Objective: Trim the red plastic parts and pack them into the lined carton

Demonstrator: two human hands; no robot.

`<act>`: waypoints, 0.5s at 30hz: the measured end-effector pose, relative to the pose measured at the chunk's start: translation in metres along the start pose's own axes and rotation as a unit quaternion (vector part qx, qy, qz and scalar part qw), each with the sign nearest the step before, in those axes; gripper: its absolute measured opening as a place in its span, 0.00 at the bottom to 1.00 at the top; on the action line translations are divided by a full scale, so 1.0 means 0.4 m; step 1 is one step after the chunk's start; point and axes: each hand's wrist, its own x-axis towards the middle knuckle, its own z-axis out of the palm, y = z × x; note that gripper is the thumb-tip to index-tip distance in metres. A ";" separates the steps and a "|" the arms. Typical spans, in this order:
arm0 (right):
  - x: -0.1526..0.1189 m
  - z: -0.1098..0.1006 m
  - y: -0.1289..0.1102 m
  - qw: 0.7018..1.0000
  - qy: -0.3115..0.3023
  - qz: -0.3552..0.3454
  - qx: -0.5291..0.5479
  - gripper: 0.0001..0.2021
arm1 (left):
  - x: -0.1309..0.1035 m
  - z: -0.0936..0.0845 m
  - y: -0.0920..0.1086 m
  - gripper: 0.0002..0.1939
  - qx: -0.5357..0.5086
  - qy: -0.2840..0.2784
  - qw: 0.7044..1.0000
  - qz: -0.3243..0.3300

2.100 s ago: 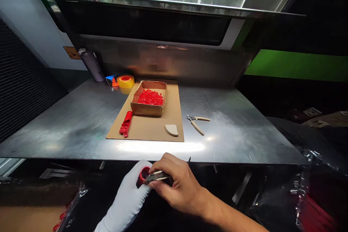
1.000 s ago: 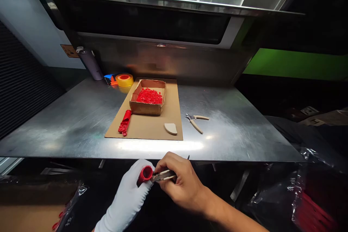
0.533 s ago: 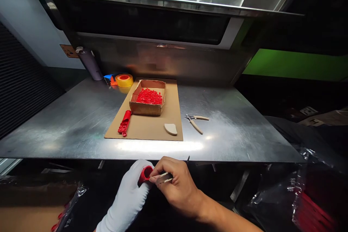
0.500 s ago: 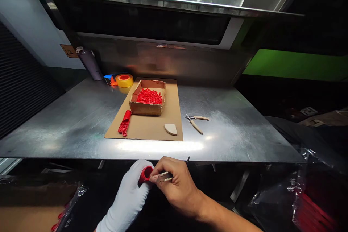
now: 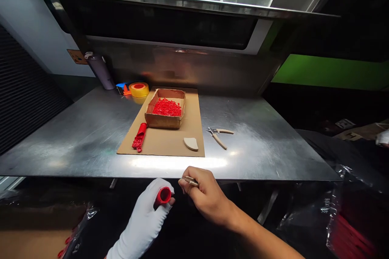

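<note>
My left hand, in a white glove, is wrapped round a red plastic tube with its round open end facing up toward me. Fingers of my bare right hand are closed on a slim metal tool that looks like tweezers; its tip is hard to make out. That hand is up and to the right of the tube, apart from it. Both hands are just below the table's front edge. Another red tube-shaped part lies on a cardboard sheet on the table.
A cardboard box of small red pieces sits on the sheet, near a cream fan-shaped piece. Nippers lie to the right on the metal table. Yellow tape and a bottle stand at back left.
My right hand has drawn away from the tube's mouth, up and to the right, with the tool still in its fingers. The left hand keeps its hold in nearly the same place.
</note>
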 end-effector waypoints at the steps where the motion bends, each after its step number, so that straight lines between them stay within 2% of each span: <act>1: 0.006 -0.009 0.000 1.000 -0.003 -0.001 -0.011 0.09 | 0.000 0.000 0.001 0.15 -0.004 -0.007 1.000 -0.009; 4: 0.019 -0.023 -0.008 0.999 -0.014 -0.032 -0.023 0.05 | 0.000 0.003 0.006 0.16 -0.021 -0.029 0.999 -0.022; 6: 0.024 -0.024 -0.018 0.998 -0.031 -0.053 -0.012 0.09 | 0.001 0.005 0.011 0.17 -0.024 -0.048 0.998 -0.028; 11: 0.028 -0.016 -0.037 0.996 -0.072 -0.050 0.004 0.06 | 0.003 0.005 0.035 0.12 -0.068 -0.089 0.992 -0.054; 15: 0.028 -0.003 -0.037 0.995 -0.078 -0.063 0.002 0.04 | -0.001 0.002 0.041 0.10 -0.082 -0.118 0.987 -0.071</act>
